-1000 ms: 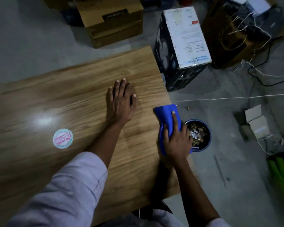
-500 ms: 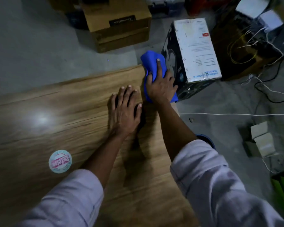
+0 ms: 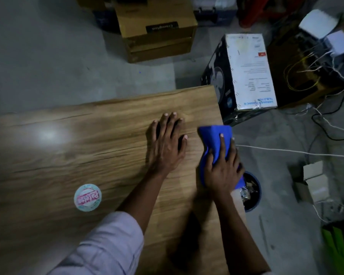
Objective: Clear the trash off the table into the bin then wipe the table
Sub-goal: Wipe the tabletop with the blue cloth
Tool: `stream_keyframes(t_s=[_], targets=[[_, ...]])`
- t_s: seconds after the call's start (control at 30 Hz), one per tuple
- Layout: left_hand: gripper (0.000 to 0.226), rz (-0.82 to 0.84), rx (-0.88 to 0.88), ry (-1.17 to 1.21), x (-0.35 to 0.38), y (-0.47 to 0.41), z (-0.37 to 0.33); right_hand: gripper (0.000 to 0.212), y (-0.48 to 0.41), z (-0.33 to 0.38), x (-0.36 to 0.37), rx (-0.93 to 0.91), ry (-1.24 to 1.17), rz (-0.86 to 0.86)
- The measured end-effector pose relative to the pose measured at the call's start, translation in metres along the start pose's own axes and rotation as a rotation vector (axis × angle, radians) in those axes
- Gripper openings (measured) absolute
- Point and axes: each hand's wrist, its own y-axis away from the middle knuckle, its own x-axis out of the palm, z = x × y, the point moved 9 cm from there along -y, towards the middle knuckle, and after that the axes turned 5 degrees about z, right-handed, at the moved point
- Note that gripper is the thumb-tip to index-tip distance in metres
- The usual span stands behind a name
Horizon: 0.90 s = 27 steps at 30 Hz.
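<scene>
Risks first:
- The cloth (image 3: pixel 214 139) sits right at the desk's (image 3: pixel 87 147) right edge, and part of it looks to hang past that edge. A stroke carried further right would run the right hand (image 3: pixel 222 173) off the surface, and the cloth could drop to the floor or into the bin (image 3: pixel 253 197).
- The bin stands on the floor just beside that edge, partly hidden by the right hand, with trash visible inside. Anything swept off further up the edge would miss it and land on the floor.
- A round sticker (image 3: pixel 87 197) lies on the desk, well apart from both hands. I can't tell whether it is loose trash or stuck down. If loose, the clearing step isn't finished and the cloth will only drag it about.
- The left hand (image 3: pixel 165 143) covers a patch of desk just beside the cloth, and that patch gets skipped unless the hand shifts.
- The cloth is bunched, not flat, so contact is narrow and streaks are likely.

Pose:
- Right hand is on top of the cloth, grip closed round the bunched middle, index finger stretched forward along it, pressing down. The forearm runs along the desk edge.
- Left hand lies flat, palm down, fingers straight and slightly spread. It holds nothing and looks like a brace.
</scene>
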Motion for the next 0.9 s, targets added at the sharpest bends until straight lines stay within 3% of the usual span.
stream_keyframes(t_s=[0.2,0.27,0.33,0.43,0.5,0.57,0.73,0.9], targets=[[0.047,-0.083,-0.011,0.209,-0.002,0.002,0.009,0.064,-0.118,0.114,0.007,-0.218,0.012,-0.006],[0.042,-0.156,-0.022,0.405,-0.004,0.004,0.018,0.066,-0.131,0.14,0.009,-0.189,0.001,0.019],[0.041,-0.213,-0.076,0.512,-0.006,0.009,0.035,0.065,-0.12,0.175,0.017,-0.273,0.031,0.075],[0.038,-0.294,-0.307,0.407,-0.014,0.019,0.087,0.063,-0.069,0.246,0.042,-0.524,0.07,0.193],[0.035,-0.263,-0.45,0.281,-0.022,0.03,0.126,0.063,-0.034,0.29,0.055,-0.63,0.046,0.248],[0.039,-0.279,-0.46,0.081,-0.033,0.052,0.155,0.064,-0.007,0.318,0.065,-0.724,0.042,0.316],[0.061,-0.121,-0.305,0.033,-0.038,0.108,0.171,0.061,0.016,0.284,0.062,-0.917,0.084,0.26],[0.057,-0.144,-0.27,-0.043,-0.046,0.124,0.164,0.061,-0.017,0.152,0.03,-0.688,0.061,0.142]])
